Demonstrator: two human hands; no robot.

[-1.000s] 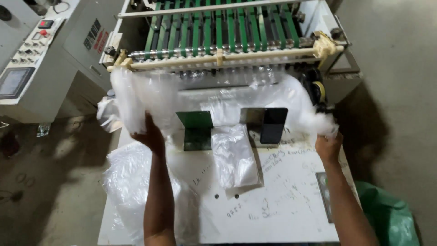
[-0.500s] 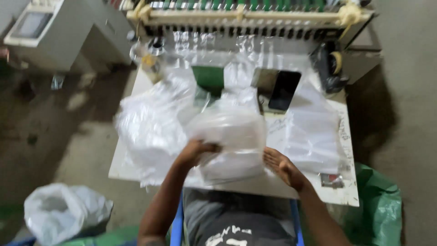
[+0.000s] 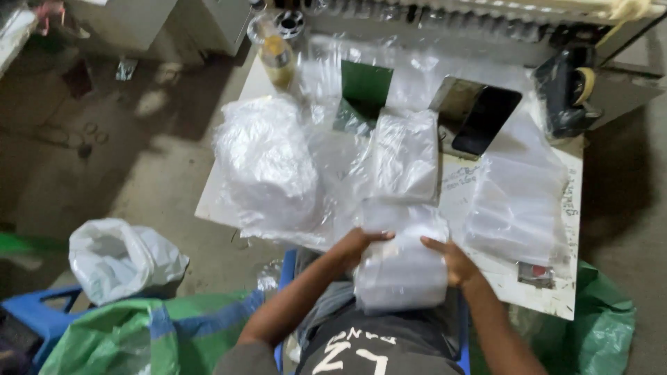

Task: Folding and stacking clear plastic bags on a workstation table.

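Fingers of the left hand (image 3: 356, 244) and the right hand (image 3: 453, 260) press flat against opposite sides of one stack of clear plastic bags (image 3: 401, 267), held low in the middle of the frame at the near edge of the white table (image 3: 556, 300). Three more bag piles lie on the table: a bulging heap (image 3: 267, 167) at centre left, a flat stack (image 3: 405, 154) in the middle, another (image 3: 515, 208) at right. One white sack (image 3: 121, 257) sits at lower left.

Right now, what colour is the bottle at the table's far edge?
Yellow bottle, clear top; head view.

Both hands drew the bag stack (image 3: 401, 267) toward the body.
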